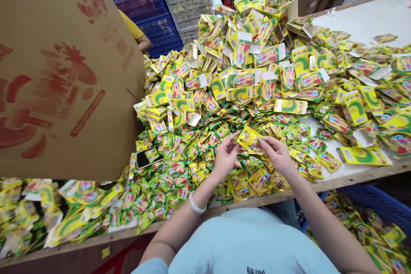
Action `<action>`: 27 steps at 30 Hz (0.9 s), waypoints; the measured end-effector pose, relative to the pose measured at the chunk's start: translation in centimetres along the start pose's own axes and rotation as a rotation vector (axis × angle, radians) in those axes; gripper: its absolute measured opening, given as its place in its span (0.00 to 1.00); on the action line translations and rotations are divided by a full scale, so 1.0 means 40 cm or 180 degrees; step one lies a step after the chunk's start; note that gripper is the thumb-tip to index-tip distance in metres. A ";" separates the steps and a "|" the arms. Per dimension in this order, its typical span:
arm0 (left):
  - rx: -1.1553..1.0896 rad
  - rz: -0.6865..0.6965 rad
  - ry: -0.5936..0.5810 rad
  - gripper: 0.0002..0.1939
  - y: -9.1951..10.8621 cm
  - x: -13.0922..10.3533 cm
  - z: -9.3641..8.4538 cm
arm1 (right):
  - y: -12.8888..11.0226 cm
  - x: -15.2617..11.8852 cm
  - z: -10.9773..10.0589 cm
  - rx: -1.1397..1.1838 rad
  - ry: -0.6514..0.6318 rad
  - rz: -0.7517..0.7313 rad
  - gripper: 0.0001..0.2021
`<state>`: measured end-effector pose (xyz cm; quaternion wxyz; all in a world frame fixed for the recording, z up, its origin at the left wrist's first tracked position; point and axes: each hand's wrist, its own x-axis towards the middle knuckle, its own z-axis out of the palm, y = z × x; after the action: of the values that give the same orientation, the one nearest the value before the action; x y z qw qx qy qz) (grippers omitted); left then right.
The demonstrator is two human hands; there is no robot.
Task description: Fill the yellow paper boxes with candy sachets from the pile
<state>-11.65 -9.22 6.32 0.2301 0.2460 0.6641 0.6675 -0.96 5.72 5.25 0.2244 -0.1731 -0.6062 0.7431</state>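
Note:
A small yellow sachet (249, 138) is stretched between my two hands, above the heap on the table. My left hand (226, 156) pinches its left edge, and my right hand (278, 154) grips its right edge between thumb and fingers. Under and around them lie many green sachets (180, 171) with red fruit prints. More yellow sachets (260, 182) lie just below my hands, near the table edge. Beyond, flattened and open yellow-green boxes (244, 78) are piled high.
A large brown carton (64, 94) stands at the left. A phone (149, 157) lies among the sachets, partly covered. Blue crates (141, 4) and white crates (186, 0) are stacked behind. At lower right, a blue basket (375, 203) holds sachets. Another person's arm (144, 43) shows behind the carton.

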 end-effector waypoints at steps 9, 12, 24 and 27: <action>-0.0274 -0.0379 0.0148 0.22 0.026 -0.032 -0.014 | -0.010 -0.037 0.027 -0.0530 -0.0451 -0.0459 0.10; -0.0188 -0.0198 0.0270 0.23 0.010 -0.045 0.019 | 0.000 -0.044 0.050 0.0102 -0.0362 -0.0166 0.23; 0.4188 0.0781 0.0374 0.28 0.149 0.144 -0.400 | 0.005 -0.040 -0.009 -0.0050 0.0089 0.0495 0.21; 0.4487 0.0820 0.0545 0.36 0.131 0.199 -0.493 | 0.012 -0.053 -0.020 -0.0179 0.0227 0.0542 0.22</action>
<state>-30.20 -19.47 11.79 -0.1167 0.3591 0.9183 0.1191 1.19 5.15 4.59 0.1770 -0.2566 -0.6015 0.7355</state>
